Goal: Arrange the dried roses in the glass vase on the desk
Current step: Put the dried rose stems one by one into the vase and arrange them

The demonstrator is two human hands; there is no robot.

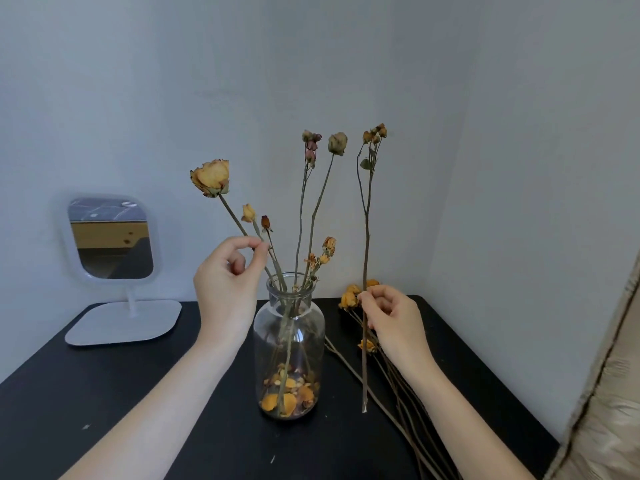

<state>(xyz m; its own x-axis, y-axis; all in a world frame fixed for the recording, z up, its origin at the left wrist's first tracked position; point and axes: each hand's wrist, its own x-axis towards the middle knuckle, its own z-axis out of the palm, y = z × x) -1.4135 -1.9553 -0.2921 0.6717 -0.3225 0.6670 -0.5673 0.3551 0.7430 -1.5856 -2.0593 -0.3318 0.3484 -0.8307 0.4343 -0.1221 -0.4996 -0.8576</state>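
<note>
A clear glass vase [289, 341] stands mid-desk with fallen yellow petals at its bottom and several dried roses in it. My left hand [225, 289] pinches the stem of a large yellow rose [210, 177] that leans left out of the vase's neck. My right hand [393, 320], to the right of the vase, pinches a long upright stem [365, 258] topped with small yellow buds [374, 132]; its cut end hangs just above the desk. More dried roses [349, 299] lie on the desk behind and below my right hand.
The black desk [104, 393] sits in a corner of grey walls. A white stand mirror [110, 237] stands at the back left. Loose stems [408, 410] stretch toward the front right. A beige cushioned edge [609, 410] borders the desk on the right.
</note>
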